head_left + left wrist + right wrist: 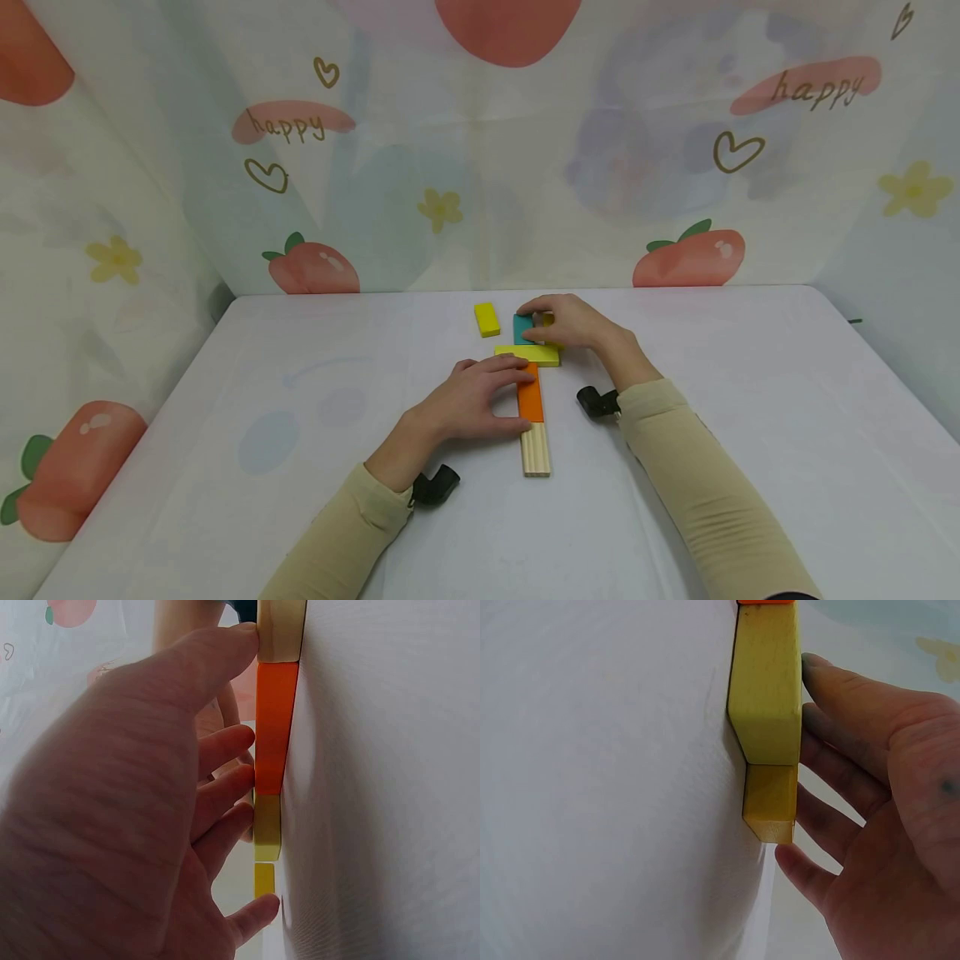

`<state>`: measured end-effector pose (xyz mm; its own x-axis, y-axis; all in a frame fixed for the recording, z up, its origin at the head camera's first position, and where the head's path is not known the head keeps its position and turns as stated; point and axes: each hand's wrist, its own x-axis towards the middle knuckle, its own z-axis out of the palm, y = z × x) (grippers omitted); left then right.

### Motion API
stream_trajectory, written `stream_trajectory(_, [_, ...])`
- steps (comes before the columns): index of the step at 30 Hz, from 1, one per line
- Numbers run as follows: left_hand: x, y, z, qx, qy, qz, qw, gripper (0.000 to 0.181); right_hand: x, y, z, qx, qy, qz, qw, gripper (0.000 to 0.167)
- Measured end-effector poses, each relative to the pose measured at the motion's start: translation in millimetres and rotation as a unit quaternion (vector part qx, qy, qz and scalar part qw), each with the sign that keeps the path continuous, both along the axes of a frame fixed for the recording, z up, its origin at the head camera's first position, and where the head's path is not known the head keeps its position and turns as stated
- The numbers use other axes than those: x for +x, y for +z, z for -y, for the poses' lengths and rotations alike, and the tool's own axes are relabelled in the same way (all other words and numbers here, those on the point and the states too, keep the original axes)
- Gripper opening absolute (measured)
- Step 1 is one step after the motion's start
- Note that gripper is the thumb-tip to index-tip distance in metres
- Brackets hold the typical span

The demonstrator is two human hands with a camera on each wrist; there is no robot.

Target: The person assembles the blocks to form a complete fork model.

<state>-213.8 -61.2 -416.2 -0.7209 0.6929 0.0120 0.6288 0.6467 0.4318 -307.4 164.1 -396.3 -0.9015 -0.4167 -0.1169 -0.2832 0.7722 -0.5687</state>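
Flat wooden blocks lie in a joined figure on the white table. A plain wood block is nearest, then an orange block, then a yellow-green block set crosswise. Beyond it are a teal block and a yellow block, the latter mostly covered in the head view. My left hand spreads over the row, thumb by the orange and plain wood joint, fingertips at the orange block's far end. Extended fingers of my right hand rest on the teal block, thumb on its top face.
Another yellow block lies apart, left of the teal one. Black wrist cameras sit under both forearms. A printed cloth backdrop rises behind the table's back edge.
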Motion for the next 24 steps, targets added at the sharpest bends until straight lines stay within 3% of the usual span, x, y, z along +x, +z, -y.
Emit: stream_trajectory(24, [-0.2, -0.3, -1.0, -0.004, 0.004, -0.004, 1.0, 0.058, 1.6, 0.8, -2.5, -0.01, -0.001, 0.008, 0.9999, 0.044])
